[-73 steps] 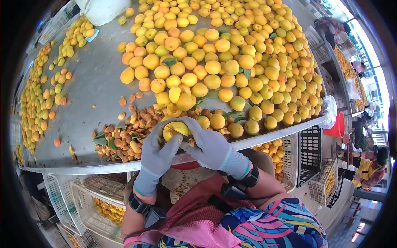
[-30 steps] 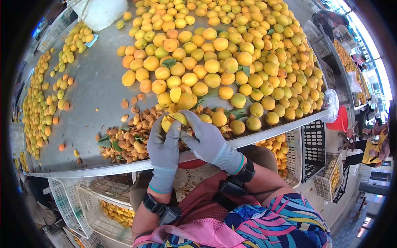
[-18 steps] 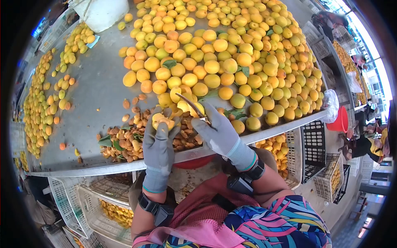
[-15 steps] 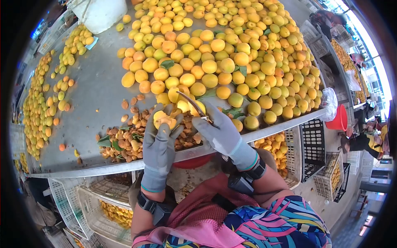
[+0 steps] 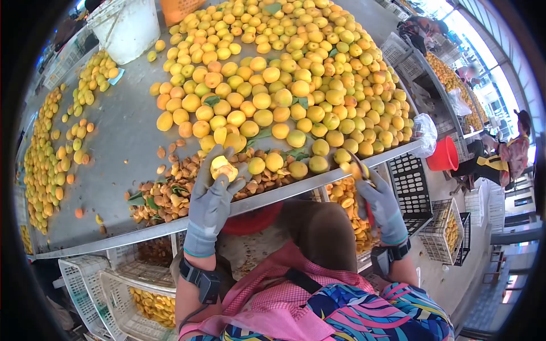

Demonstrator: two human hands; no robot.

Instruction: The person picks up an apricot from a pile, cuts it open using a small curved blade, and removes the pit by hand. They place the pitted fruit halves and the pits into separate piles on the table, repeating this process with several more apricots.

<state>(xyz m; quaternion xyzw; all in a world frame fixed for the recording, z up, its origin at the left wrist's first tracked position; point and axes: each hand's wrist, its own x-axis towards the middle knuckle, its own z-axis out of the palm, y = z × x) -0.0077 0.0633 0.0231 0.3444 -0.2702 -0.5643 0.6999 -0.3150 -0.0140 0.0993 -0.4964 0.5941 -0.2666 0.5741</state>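
Observation:
My left hand (image 5: 209,206), in a grey glove, pinches an apricot half (image 5: 223,169) above the table's front edge, with its cut side showing. Out past the edge, on the right, my gloved right hand (image 5: 380,206) closes round a thin curved tool (image 5: 371,215), with a reddish part showing below the fingers. At these fingertips is another piece of apricot (image 5: 354,169), slightly blurred. Apricot pits (image 5: 170,196) lie heaped on the table beside my left hand, with some leaves among them. Behind them spreads a large pile of whole apricots (image 5: 284,96).
The metal table (image 5: 122,133) has a raised front rim. A white bucket (image 5: 126,31) stands at the back left. Below the edge, a crate of apricot halves (image 5: 343,196) sits under my right hand. A red bucket (image 5: 442,153) and a person (image 5: 506,153) are further right.
My right hand has moved right, away from my left hand, carrying the tool and an apricot piece beyond the table edge over the crate. My left hand still holds its half.

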